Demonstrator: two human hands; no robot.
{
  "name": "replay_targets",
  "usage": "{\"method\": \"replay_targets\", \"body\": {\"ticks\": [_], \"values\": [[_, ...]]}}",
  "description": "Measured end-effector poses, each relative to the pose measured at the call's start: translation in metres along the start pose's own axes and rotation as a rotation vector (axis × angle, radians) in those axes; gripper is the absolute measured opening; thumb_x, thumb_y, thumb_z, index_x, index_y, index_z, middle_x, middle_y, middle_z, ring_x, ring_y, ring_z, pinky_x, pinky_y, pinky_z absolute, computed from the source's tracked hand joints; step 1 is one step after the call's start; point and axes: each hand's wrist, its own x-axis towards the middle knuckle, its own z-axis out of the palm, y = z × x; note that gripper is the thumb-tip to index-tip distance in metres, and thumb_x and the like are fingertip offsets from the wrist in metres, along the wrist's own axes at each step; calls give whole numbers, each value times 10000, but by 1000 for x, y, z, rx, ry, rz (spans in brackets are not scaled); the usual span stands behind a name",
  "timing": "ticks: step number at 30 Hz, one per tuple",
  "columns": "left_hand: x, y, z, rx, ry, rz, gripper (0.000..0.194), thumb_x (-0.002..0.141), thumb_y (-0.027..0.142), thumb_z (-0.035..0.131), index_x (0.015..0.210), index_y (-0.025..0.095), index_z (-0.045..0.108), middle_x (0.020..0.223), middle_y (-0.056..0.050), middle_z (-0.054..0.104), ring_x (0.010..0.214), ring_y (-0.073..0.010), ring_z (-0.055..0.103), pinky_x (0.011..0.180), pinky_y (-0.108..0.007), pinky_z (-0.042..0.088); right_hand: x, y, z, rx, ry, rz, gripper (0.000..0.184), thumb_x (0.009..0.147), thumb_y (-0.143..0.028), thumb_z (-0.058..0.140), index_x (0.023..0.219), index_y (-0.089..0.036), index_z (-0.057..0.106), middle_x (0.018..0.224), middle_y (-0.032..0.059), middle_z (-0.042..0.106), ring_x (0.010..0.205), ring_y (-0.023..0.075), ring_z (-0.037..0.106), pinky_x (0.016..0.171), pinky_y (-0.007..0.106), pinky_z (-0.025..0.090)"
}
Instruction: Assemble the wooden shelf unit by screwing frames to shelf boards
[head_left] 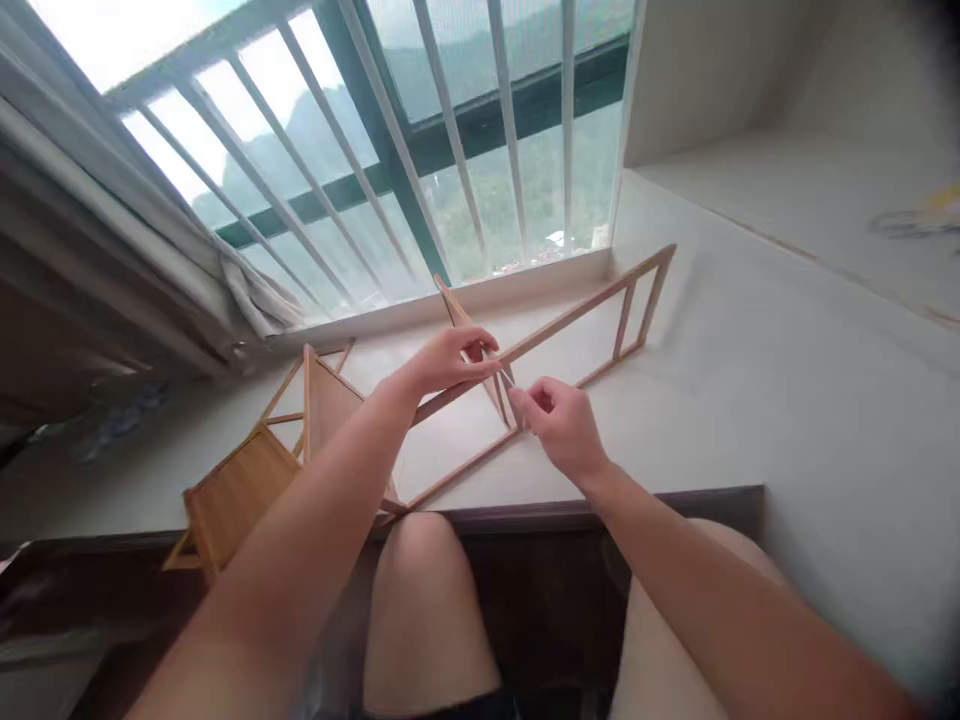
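A slim wooden rack lies on its side along the white window ledge, its rails joined by cross pieces and panels. My left hand is closed over its upper rail, fingers curled near the joint with a middle cross piece. Just right of that joint, my right hand pinches a thin, light-coloured rod, like a small hex key. The rod's far tip points at the joint by my left fingertips. Its exact kind is too small to make out.
A barred window rises behind the ledge. Grey curtains hang at left. Another wooden piece with a slatted panel stands at lower left, close to my left forearm. My knees are below the ledge's dark front edge.
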Motion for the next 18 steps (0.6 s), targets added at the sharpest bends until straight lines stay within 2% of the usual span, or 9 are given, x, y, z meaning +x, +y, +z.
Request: {"method": "replay_targets", "body": {"ticks": [4, 9, 12, 15, 18], "values": [[0, 2, 2, -3, 9, 0, 416, 730, 501, 638, 985, 173, 654, 735, -4, 595, 706, -120, 552, 639, -239, 435, 2, 4, 4, 195, -111, 101, 368, 820, -491, 577, 644, -168, 569, 491, -12, 549, 451, 99, 451, 483, 246, 353], [-1, 5, 0, -3, 8, -2, 406, 733, 489, 639, 990, 175, 657, 734, -6, 593, 704, -119, 551, 644, -241, 440, 7, 9, 6, 645, -312, 378, 326, 805, -467, 580, 745, -148, 618, 485, -16, 539, 392, 86, 408, 396, 228, 273], [-1, 6, -1, 4, 7, -1, 408, 732, 488, 640, 991, 173, 657, 733, -7, 590, 705, -120, 551, 649, -242, 442, 8, 9, 6, 852, -393, 492, 276, 795, -424, 599, 769, -149, 611, 472, -33, 503, 392, 79, 392, 390, 217, 252], [-1, 7, -1, 8, 8, 0, 404, 734, 485, 638, 989, 172, 658, 729, -6, 590, 703, -119, 550, 651, -243, 443, 7, 8, 7, 903, -427, 514, 276, 806, -429, 593, 772, -156, 585, 485, -39, 492, 395, 76, 383, 387, 213, 240], [-1, 7, -1, 5, 9, -2, 399, 733, 481, 639, 985, 173, 660, 733, -7, 595, 704, -119, 552, 653, -244, 443, 5, 8, 8, 763, -382, 425, 293, 826, -464, 570, 797, -174, 546, 528, -34, 526, 396, 78, 392, 384, 212, 237]]}}
